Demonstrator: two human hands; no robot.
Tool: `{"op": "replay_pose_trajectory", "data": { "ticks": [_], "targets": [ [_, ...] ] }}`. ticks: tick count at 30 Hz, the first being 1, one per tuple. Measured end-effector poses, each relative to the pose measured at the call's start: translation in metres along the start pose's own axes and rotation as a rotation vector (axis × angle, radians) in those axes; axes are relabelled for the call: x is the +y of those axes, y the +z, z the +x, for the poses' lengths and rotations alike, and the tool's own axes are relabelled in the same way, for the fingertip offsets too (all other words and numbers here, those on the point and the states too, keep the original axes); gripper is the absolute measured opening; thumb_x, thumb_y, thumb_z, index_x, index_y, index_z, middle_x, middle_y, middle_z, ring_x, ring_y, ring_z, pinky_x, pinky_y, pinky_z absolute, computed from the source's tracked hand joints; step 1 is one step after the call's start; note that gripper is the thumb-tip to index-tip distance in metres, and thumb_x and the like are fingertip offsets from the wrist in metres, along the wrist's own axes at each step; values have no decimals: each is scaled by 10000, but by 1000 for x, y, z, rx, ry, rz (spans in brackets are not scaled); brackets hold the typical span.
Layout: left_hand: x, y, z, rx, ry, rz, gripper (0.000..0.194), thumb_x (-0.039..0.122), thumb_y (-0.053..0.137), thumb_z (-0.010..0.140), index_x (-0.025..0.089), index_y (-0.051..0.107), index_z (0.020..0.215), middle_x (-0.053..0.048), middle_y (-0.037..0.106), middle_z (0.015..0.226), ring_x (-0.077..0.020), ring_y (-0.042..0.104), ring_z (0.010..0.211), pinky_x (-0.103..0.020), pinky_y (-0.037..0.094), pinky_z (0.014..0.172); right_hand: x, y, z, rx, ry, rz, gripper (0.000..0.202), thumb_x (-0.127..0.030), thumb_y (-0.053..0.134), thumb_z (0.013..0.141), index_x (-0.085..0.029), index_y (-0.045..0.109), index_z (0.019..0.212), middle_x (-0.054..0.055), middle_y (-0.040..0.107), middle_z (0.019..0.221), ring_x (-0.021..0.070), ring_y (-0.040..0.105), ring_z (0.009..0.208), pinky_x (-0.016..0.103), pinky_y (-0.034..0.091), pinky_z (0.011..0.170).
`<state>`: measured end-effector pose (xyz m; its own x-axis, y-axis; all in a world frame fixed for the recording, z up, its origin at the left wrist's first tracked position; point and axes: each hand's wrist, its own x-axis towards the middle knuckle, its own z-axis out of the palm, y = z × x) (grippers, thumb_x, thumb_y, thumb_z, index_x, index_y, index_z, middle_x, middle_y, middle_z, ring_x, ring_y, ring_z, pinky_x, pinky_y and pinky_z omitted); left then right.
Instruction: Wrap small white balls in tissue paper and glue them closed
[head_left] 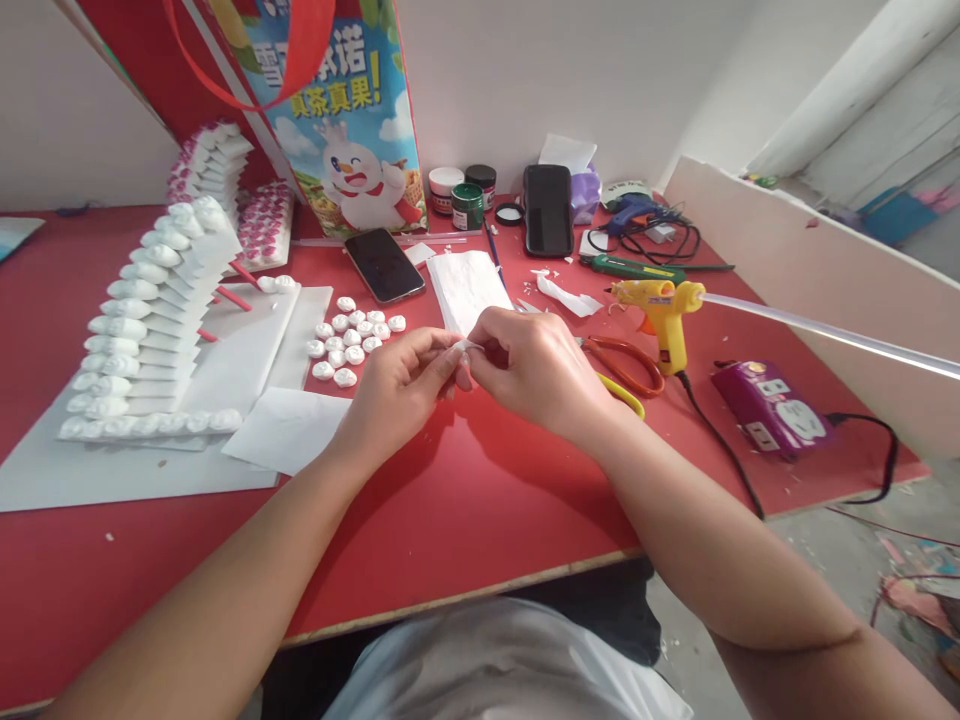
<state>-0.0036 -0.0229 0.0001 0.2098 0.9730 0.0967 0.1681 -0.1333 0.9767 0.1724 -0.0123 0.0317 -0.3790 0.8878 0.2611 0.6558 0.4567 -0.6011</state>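
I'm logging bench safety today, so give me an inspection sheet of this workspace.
Surface: red tabletop, dotted with white paper scraps.
Job's things: white strip, held; white rosettes, grouped nearby.
Clutter: phone lying flat, green jar, yellow glue gun, purple box.
Hands: left hand and right hand both pinch the white strip.
Cables: black cords from glue gun and purple box; dark cable coiled farther back.
Surroundings: white partition at right; scattered litter on the floor.

I'm pinching one white scrap (pixel 468 345) in my two hands (pixel 544 370). Around me, about sixteen loose white rosettes (pixel 354 354) are lying, two phones (pixel 385 266) are resting, three jars (pixel 467 207) are standing, three red sticks (pixel 232 298) are poking out, and one yellow glue gun (pixel 667 310) and one picture bag (pixel 364 170) are sitting.
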Motion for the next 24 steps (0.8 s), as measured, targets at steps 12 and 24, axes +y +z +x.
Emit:
{"op": "replay_pose_trajectory", "data": {
  "ticks": [12,24],
  "targets": [
    [-6,-2,4,53,-101,-147,244,395,785,828,163,777,903,-13,674,706,-130,566,667,-250,447,628,1,1,1,-41,78,73,89,-167,580,839,-167,629,765,-7,602,661,110,452,602,258,306,596],
    [-11,-3,9,70,-196,-499,229,310,893,698,174,809,861,-35,725,807,-115,585,702,-278,512,727,4,1,4,-90,141,425,63,-154,651,754,-155,659,817,-5,646,671,105,527,590,244,389,551]
  ]
}}
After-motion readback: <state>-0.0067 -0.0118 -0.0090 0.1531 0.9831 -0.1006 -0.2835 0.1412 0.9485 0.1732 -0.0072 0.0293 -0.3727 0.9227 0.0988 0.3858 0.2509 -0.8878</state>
